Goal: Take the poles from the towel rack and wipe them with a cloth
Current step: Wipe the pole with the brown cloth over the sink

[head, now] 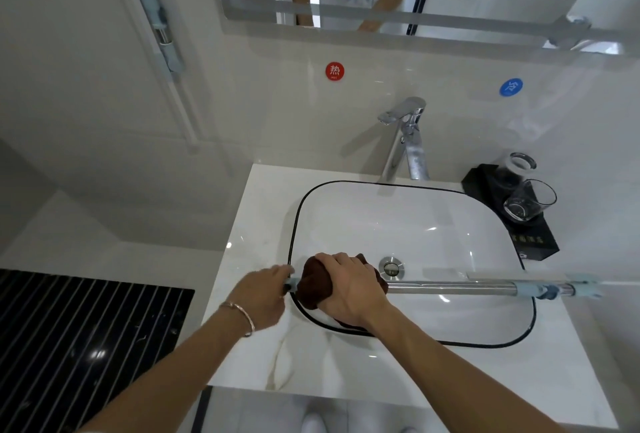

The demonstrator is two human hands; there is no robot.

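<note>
Wiping a chromed pole (pixel 450 287) over the washbasin (pixel 398 224).

Curling the fingers (pixel 330 259) of the right hand (pixel 349 290) round a soft dark-brown cloth (pixel 313 285) bunched about the pole near its left end, and closing the fingers (pixel 282 273) of the left hand (pixel 266 294) on the pale end cap (pixel 292 283) just beside; holding it level above the washbasin, setting its long axis left to right, blue fittings (pixel 550 290) pointing right over the counter (pixel 263 224). Judging it light, stiff and slippery on bare metal, hence gripping through cloth or at the plastic ends.
</note>
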